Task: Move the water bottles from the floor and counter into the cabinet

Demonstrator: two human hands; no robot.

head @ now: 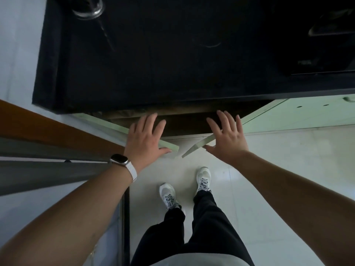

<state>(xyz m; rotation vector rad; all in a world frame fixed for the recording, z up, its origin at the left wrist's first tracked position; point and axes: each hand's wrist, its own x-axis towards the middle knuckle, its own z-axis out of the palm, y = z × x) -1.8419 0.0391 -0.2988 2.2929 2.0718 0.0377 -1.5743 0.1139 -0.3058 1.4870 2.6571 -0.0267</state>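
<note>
Below the black counter (pixel 172 70), two pale green cabinet doors stand partly open, angled toward each other. My left hand (pixel 144 139) lies flat with spread fingers on the top edge of the left door (pixel 107 125). My right hand (pixel 226 135) rests the same way on the right door (pixel 194 148). Neither hand holds anything. The cabinet's inside (pixel 182 121) is dark, and I cannot tell what is in it. No water bottle is clearly visible on the floor. A clear glassy object (pixel 88 8) stands on the counter's far left corner.
A dark appliance (pixel 317 54) sits on the counter at the right. Another green cabinet front (pixel 307 114) runs to the right. A brown and grey door frame (pixel 48 143) stands at my left. My feet (pixel 184 187) are on the white tiled floor (pixel 288 169).
</note>
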